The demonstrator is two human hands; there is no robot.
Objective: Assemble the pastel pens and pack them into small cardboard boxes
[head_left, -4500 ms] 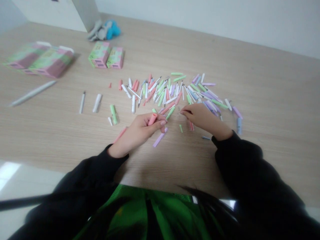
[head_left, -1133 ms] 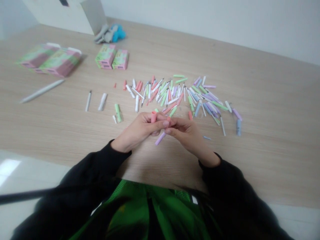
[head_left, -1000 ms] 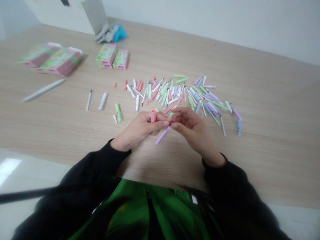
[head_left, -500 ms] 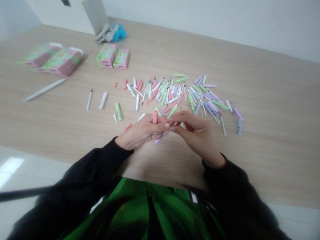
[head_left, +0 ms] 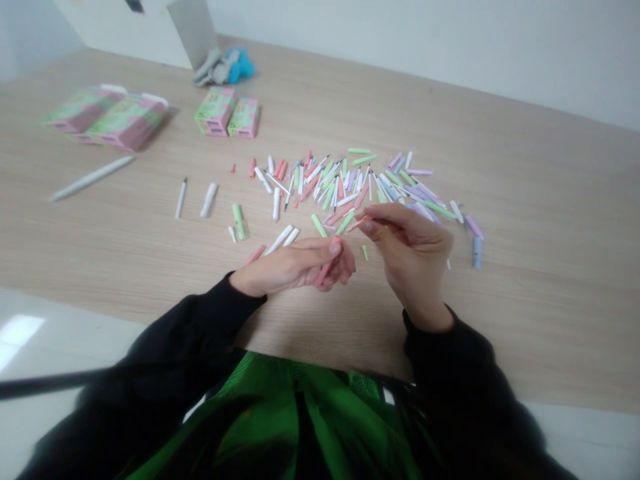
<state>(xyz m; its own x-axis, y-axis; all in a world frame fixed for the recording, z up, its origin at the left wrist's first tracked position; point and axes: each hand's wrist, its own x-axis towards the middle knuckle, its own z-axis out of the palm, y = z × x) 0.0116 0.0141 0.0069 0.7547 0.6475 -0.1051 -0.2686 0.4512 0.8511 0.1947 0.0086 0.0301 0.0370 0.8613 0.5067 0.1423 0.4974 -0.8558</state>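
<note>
My left hand (head_left: 295, 263) is closed on a pink pen barrel (head_left: 325, 272), its thumb near the upper end and the barrel slanting down between the fingers. Up and to the right of it, my right hand (head_left: 413, 250) pinches a slim pink pen piece (head_left: 355, 225) between thumb and fingertips; its exact shape is too blurred to tell. The hands are apart. Just beyond them spreads a heap of pen parts (head_left: 345, 183): white, pink, green, purple and blue tubes, with dark-tipped refills among them. A small green plug (head_left: 365, 253) lies between the hands.
White tubes (head_left: 281, 239) and a pink tube lie by my left wrist. Further left are a green tube (head_left: 239, 222), a white tube (head_left: 209, 200), a refill (head_left: 181, 198) and a long white pen (head_left: 93, 178). Pink-green boxes (head_left: 215, 112), gloves (head_left: 225, 67) and a white box (head_left: 193, 33) stand behind.
My hands have come apart, the right one moving right and slightly up with a slim pink piece. The pink barrel in my left hand has gone from upright to slanting downward.
</note>
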